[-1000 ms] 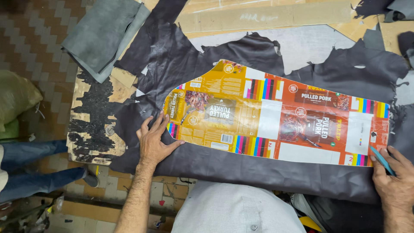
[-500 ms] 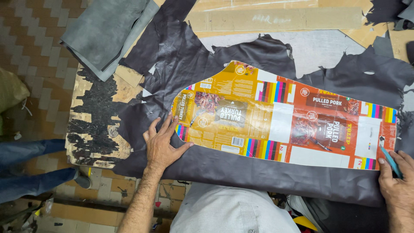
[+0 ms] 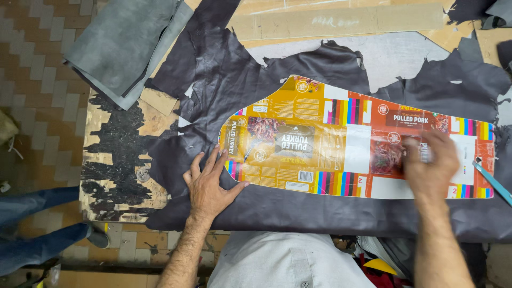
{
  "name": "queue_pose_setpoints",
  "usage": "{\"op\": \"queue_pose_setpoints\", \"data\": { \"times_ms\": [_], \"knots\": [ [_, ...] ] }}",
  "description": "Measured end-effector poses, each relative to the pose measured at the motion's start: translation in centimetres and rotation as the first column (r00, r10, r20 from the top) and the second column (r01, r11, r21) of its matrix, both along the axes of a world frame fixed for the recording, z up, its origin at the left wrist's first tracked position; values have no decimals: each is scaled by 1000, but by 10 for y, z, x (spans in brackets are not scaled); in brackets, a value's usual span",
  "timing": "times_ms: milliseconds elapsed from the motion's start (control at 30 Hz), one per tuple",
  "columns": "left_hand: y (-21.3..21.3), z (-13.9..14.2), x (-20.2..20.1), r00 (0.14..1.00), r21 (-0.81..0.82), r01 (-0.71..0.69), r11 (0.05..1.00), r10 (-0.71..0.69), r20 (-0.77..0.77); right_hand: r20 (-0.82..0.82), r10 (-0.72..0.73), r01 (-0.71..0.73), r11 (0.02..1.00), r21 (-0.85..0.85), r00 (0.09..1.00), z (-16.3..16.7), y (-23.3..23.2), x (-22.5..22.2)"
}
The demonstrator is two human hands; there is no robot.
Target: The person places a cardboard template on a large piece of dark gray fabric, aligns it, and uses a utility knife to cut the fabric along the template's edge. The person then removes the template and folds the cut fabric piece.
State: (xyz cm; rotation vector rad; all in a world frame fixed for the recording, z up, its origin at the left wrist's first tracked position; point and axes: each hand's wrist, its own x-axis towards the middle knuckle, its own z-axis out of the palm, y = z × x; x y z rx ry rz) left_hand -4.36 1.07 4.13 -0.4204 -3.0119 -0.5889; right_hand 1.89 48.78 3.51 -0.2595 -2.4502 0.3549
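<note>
The counter point(image 3: 114, 176), its top worn and patched with black, carries a large dark leather hide point(image 3: 298, 208) that spreads under both hands and hangs past the near edge below the fingers; it looks soft, limp and fairly heavy, likely to wrinkle or creep if pulled from one corner, so it seems best held by flat pressure rather than by a pinch. On top of it, between the two hands, lies a long printed cardboard template point(image 3: 341, 141), orange and yellow with coloured stripes, cut to a curved outline; it looks thin, light, stiff enough to keep its shape but smooth, so it would probably slide on the leather unless pressed down near its edges. A grey hide point(image 3: 120, 45) lies folded well beyond the left fingers, and a plain cardboard strip point(image 3: 341, 21) lies at the far side. The left hand point(image 3: 207, 186) rests palm down on the dark leather, fingers spread, the thumb tip touching the template's near-left edge. The right hand point(image 3: 429, 162) lies blurred on the template's right part, fingers loosely spread and flat, pinching nothing. Just right of those fingers a blue pen point(image 3: 493, 181) rests at the template's end.
</note>
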Motion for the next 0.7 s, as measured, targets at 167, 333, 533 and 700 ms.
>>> {"op": "queue_pose_setpoints", "data": {
  "times_ms": [167,333,533,700],
  "knots": [
    [4,25,-8,999,-21,8,1000,-8,45,71,312,-267,893,-363,947,14,-139,-142],
    [4,51,-43,981,-81,42,996,-25,192,76,127,-113,979,-168,989,12,-184,-188],
    [68,38,-183,961,231,275,933,-266,-71,-2,173,-171,971,-169,985,2,-185,-196],
    [146,29,-268,947,75,319,945,-321,11,0,156,-154,974,-167,988,9,-185,-203]
  ]
}}
